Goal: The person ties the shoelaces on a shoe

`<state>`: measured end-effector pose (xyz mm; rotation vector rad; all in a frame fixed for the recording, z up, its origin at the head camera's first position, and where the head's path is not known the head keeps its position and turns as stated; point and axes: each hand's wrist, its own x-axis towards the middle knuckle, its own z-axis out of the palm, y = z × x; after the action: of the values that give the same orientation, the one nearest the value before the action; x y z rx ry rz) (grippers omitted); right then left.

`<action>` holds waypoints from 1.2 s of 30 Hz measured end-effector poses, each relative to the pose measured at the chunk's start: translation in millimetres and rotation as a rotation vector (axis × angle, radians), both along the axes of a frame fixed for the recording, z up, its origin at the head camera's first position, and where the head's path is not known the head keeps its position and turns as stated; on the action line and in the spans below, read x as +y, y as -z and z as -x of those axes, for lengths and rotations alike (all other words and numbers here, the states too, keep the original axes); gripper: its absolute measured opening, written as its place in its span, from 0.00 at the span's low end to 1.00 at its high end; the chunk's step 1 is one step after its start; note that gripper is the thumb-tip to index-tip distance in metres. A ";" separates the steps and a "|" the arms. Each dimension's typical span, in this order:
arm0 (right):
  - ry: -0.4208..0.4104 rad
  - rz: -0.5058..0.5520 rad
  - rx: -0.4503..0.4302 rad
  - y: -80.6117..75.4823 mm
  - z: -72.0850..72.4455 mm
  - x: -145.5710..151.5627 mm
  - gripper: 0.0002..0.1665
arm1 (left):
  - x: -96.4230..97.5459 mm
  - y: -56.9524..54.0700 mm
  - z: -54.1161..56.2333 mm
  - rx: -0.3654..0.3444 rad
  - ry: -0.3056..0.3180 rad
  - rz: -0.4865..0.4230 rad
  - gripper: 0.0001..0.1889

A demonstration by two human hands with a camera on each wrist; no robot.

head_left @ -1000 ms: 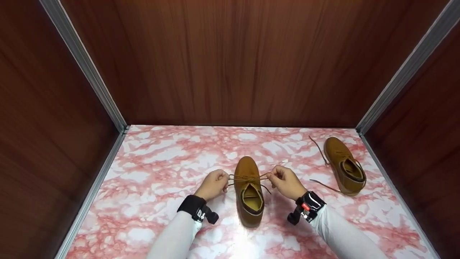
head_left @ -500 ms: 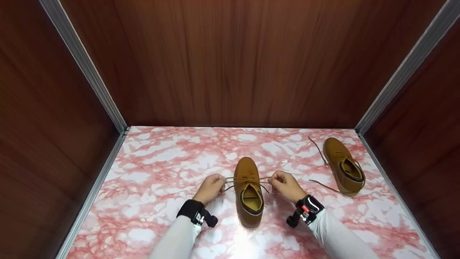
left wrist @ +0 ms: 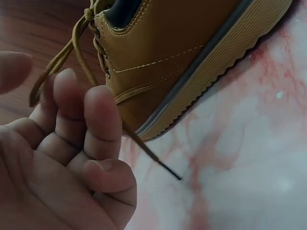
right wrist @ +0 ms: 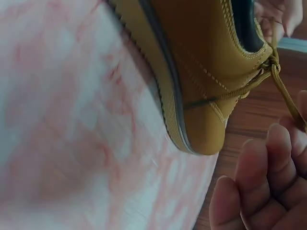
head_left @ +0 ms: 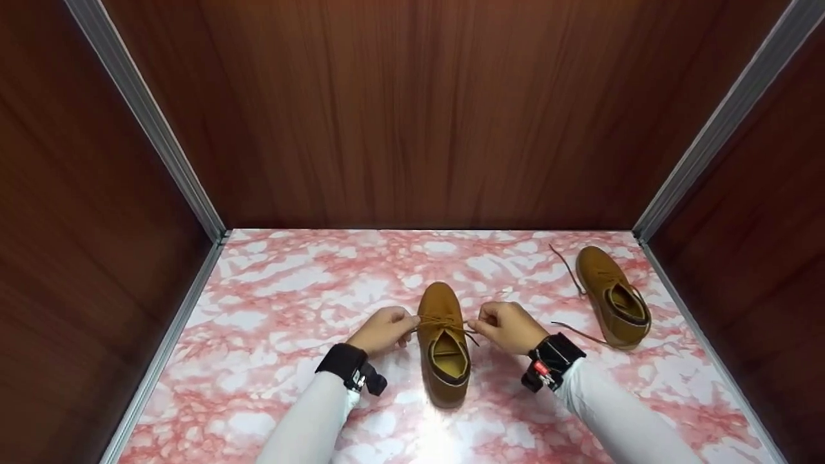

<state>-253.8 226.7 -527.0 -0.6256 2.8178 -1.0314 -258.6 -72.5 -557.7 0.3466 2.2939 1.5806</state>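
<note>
A tan lace-up shoe [head_left: 441, 299] stands upright, toe away from me, its shoelace [right wrist: 273, 64] knotted with loops out to either side. My left hand [head_left: 385, 330] is at its left side; in the left wrist view a lace loop [left wrist: 57, 62] lies by the fingertips, thumb [left wrist: 13, 72] apart from the curled fingers. A dark-tipped lace end [left wrist: 165, 167] hangs below them. My right hand [head_left: 511, 327] is at the shoe's right side, thumb and forefinger together at the other loop, which runs partly out of the right wrist view.
A second tan shoe [head_left: 602, 277] stands at the right, its loose laces [head_left: 570, 272] spread to its left. Dark wood-grain panels [head_left: 412, 116] enclose the red-and-white marbled surface [head_left: 296, 277] at the back and both sides.
Both hands have moved in toward the shoe from farther out, where they held the stretched loops. The loops now look slacker; the left thumb is straighter. Both shoes stay in place.
</note>
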 end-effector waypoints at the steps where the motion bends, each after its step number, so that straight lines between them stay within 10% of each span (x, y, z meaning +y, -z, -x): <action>1: -0.016 -0.036 0.027 -1.5 0.1 -0.9 0.21 | -0.5 -2.5 0.8 0.022 0.022 0.043 0.18; 13: -0.155 -0.322 0.307 -11.8 2.5 -4.4 0.25 | -7.5 -27.5 11.6 0.162 0.293 0.378 0.18; 25: -0.042 -0.335 0.460 0.0 5.3 -1.4 0.28 | -9.4 -32.4 14.5 0.224 0.262 0.456 0.13; 36: 0.121 -0.336 0.284 2.9 1.0 -2.1 0.27 | -10.6 -29.1 13.9 0.223 0.247 0.460 0.16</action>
<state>-254.7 224.6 -529.9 -0.6113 3.2039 -0.4898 -272.5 -83.1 -528.6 0.6780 2.5707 0.9007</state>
